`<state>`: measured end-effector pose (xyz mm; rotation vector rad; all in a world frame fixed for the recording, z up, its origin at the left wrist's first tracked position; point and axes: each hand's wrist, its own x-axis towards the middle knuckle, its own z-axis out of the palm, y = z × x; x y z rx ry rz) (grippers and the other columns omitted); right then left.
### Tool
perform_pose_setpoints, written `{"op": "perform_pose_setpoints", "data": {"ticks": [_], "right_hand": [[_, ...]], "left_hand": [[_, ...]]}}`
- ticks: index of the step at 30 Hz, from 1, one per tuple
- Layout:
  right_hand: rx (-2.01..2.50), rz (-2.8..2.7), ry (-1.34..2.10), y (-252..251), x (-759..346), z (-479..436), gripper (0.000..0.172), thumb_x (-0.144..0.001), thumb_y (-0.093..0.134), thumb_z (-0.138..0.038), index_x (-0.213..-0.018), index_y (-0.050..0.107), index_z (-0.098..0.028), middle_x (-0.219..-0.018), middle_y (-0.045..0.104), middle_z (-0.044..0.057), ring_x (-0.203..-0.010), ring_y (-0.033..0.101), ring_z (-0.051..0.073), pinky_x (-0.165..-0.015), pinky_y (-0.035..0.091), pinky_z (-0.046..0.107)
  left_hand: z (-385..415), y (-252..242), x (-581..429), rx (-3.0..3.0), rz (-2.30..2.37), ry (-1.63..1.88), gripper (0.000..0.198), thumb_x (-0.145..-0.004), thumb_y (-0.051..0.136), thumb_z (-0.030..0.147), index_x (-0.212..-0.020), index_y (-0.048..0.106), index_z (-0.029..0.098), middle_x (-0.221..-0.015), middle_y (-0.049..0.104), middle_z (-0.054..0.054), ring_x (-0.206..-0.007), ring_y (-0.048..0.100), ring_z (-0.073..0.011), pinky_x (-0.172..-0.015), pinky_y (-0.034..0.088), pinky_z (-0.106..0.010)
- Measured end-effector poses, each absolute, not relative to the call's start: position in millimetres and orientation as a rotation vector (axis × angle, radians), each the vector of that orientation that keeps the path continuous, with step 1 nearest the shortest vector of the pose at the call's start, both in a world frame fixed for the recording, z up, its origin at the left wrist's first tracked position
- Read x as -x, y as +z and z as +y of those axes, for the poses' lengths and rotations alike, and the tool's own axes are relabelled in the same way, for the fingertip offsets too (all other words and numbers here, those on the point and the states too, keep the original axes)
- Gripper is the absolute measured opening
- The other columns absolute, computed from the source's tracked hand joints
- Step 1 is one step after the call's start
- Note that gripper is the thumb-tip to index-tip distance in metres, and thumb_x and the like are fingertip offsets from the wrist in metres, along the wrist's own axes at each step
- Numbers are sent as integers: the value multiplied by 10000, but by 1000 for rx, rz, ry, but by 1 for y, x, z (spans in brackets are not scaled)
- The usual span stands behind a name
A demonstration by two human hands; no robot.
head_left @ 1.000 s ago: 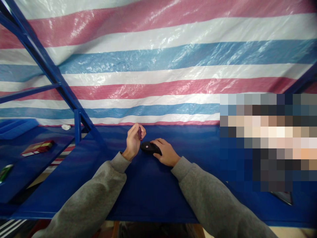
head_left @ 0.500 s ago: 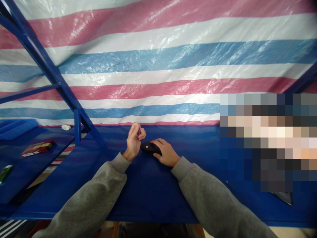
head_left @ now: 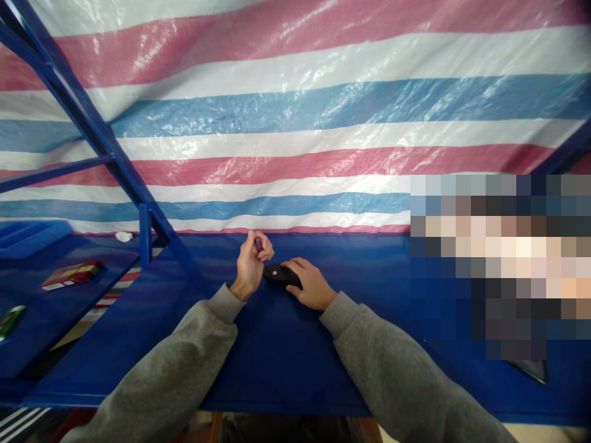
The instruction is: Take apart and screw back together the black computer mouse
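Note:
A black computer mouse [head_left: 277, 276] with a small pale round spot on it lies on the blue tabletop [head_left: 286, 344]. My right hand [head_left: 308, 283] is closed around its right end, thumb on the near side and fingers over the far side. Just left of the mouse, my left hand [head_left: 252, 264] is raised with its fingers curled inward. Between those fingers sits a small dark purple thing [head_left: 258, 244], mostly hidden, so its kind cannot be made out.
Left of a blue metal frame [head_left: 99, 135], another blue surface holds a red box [head_left: 71, 275], a green item [head_left: 12, 321], a blue tray [head_left: 34, 239] and a crumpled white piece [head_left: 124, 236]. Striped sheeting [head_left: 295, 111] hangs behind. A blurred-out area covers the right side.
The fingers of my left hand have shifted slightly around the small purple thing. My right hand and the mouse stay in place.

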<state>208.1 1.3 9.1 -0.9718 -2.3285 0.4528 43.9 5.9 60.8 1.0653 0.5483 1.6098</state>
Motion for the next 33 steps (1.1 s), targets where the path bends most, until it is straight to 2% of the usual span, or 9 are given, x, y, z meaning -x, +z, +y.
{"op": "perform_pose_setpoints", "data": {"ticks": [4,10,12,14,17,21,27,30,33], "right_hand": [[968,-2324,452,9,-208,1,527,-714,651,-155,-1217,499,-191,-1176,534,91,-1097,487,240,-994,384,395],[977,-2328,453,10,-208,0,530,-712,649,-155,-1220,502,-191,-1177,536,92,-1093,489,243,-994,386,396],[981,-2328,454,10,-208,0,531,-711,651,-154,-1221,503,-185,-1176,538,95,-1092,490,244,-992,387,395],[981,-2327,453,11,-208,0,531,-711,650,-151,-1220,504,-181,-1174,540,95,-1088,492,243,-990,389,393],[972,-2330,450,11,-208,0,525,-712,651,-153,-1216,507,-181,-1171,540,94,-1081,494,242,-989,389,396],[962,-2330,444,9,-208,1,523,-713,658,-161,-1214,509,-179,-1170,537,96,-1080,491,242,-991,387,394],[966,-2329,441,8,-207,2,534,-711,659,-161,-1221,505,-192,-1176,534,92,-1091,484,245,-994,383,400],[971,-2327,444,8,-207,1,530,-710,658,-157,-1218,507,-185,-1173,536,94,-1088,484,243,-992,383,397],[968,-2332,447,9,-207,1,527,-709,654,-150,-1215,510,-175,-1169,538,97,-1085,486,241,-992,381,391]], "left_hand": [[6,59,-44,-1096,540,1634,316,-878,499,400,-665,471,168,-506,285,48,-451,297,-74,-485,289,-231],[6,59,-43,-1081,566,1583,432,-894,442,427,-553,416,163,-526,338,16,-472,353,-86,-504,329,-253],[6,58,-44,-1073,565,1569,431,-901,421,433,-567,444,162,-508,326,21,-464,349,-87,-502,332,-250],[6,59,-45,-1055,554,1586,358,-901,431,411,-649,488,164,-513,332,33,-457,338,-83,-495,326,-238],[6,59,-46,-1037,525,1625,249,-893,465,367,-730,476,179,-549,371,42,-451,333,-76,-479,309,-222],[8,59,-45,-1071,535,1665,246,-883,492,342,-707,463,173,-572,410,35,-454,370,-75,-468,304,-220],[9,58,-44,-1106,615,1700,293,-867,524,349,-668,549,135,-637,488,-8,-495,441,-82,-480,329,-233],[8,59,-44,-1086,591,1651,399,-893,473,368,-572,504,133,-567,443,-4,-474,413,-79,-489,325,-238],[9,59,-44,-1054,561,1583,454,-905,439,393,-522,436,148,-454,303,34,-417,319,-69,-463,279,-229]]}}
